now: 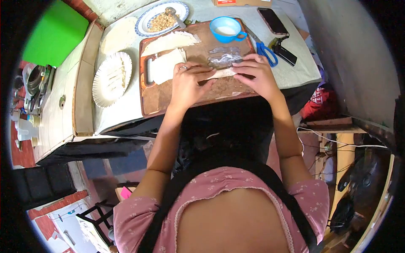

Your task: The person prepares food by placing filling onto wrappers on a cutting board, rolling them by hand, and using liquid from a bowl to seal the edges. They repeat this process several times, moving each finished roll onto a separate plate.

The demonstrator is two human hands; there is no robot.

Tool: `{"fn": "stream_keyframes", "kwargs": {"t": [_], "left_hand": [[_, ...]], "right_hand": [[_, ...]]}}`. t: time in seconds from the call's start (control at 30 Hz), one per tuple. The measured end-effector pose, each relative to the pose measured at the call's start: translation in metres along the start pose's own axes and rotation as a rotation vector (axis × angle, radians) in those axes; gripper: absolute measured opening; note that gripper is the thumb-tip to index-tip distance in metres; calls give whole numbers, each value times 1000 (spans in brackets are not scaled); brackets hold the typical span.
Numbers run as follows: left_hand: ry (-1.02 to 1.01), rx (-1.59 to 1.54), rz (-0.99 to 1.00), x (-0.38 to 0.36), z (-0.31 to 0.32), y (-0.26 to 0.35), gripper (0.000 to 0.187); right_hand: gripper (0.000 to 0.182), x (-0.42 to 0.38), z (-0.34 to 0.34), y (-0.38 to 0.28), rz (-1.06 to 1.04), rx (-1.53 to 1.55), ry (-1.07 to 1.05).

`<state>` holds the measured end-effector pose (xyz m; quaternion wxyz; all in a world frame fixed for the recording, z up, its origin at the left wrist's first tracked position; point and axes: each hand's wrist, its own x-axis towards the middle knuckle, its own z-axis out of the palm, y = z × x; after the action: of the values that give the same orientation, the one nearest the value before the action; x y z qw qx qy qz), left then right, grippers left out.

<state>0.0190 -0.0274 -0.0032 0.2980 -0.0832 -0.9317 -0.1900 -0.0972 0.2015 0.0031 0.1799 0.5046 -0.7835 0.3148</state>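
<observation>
My left hand (190,83) and my right hand (257,76) hold the two ends of a thin pale wrapper roll (223,74), fingertips closed on it. The roll lies near the front edge of a brown cutting board (162,99). Beside my left hand is a stack of pale wrappers (166,66), with a ragged-edged wrapper piece (171,42) behind it. Just beyond the roll, crumpled clear plastic (225,57) lies on the board. A blue cup (228,37) with white liquid stands at the board's back right.
A fluted paper plate (99,84) with several thin rolls is at the left. Behind the board, a blue-rimmed plate (141,27) holds chopped filling and a spoon (174,14). Blue-handled scissors (270,57), a black object (284,52) and a phone (273,22) lie at the right.
</observation>
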Motion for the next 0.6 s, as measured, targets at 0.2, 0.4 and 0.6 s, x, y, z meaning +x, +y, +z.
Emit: {"fn": "stream_keyframes", "kwargs": {"t": [0.2,0.4,0.6], "left_hand": [[-12,-71,14,3,1,-1,31],[-51,-194,53,4,8,-4,33],[-177,-622,-395,1,-19,9,28]], "right_hand": [[24,0,6,2,-17,51,0],[32,-1,8,-2,-13,32,-60],[29,11,1,-32,160,343,-92]]}}
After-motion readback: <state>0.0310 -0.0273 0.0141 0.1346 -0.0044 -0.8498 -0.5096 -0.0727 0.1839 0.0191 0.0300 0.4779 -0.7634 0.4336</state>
